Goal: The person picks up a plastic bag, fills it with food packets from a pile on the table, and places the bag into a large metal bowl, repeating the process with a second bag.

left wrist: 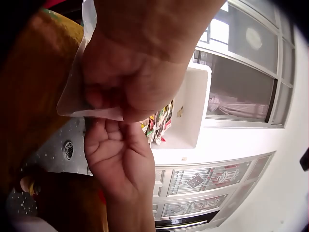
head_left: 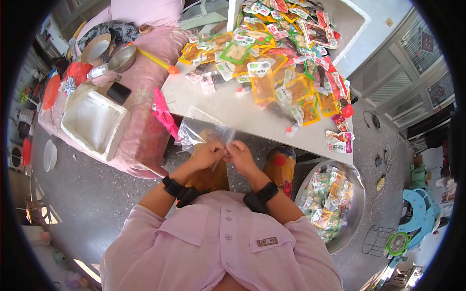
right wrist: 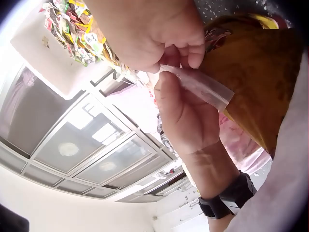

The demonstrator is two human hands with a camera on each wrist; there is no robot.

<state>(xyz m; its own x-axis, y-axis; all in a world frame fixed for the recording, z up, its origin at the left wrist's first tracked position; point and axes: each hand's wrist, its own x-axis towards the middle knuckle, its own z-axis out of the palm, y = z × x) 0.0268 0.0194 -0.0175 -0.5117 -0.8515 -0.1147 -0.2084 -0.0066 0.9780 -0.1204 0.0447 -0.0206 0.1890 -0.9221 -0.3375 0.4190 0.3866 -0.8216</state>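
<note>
A clear plastic bag [head_left: 196, 127] hangs just in front of the table's near edge. My left hand [head_left: 208, 155] pinches its edge between thumb and curled fingers. Right beside it, my right hand [head_left: 241, 156] pinches the same edge, fingertips almost meeting the left ones. The left wrist view shows a flat corner of the bag [left wrist: 72, 101] sticking out past the left hand [left wrist: 137, 79]. Seen from the right wrist, a strip of the bag's edge [right wrist: 210, 92] lies across the left palm, under the right hand's fingers [right wrist: 195, 53]. The fingers partly hide the bag's edge.
Many colourful food packets [head_left: 264, 72] are heaped on the white table [head_left: 218, 104]. A metal basin [head_left: 357, 213] with more packets stands on the floor at right. At left, a foam box [head_left: 92, 121] and a phone [head_left: 118, 92] lie on the pink bed; a bright pink bag [head_left: 164, 114] hangs between.
</note>
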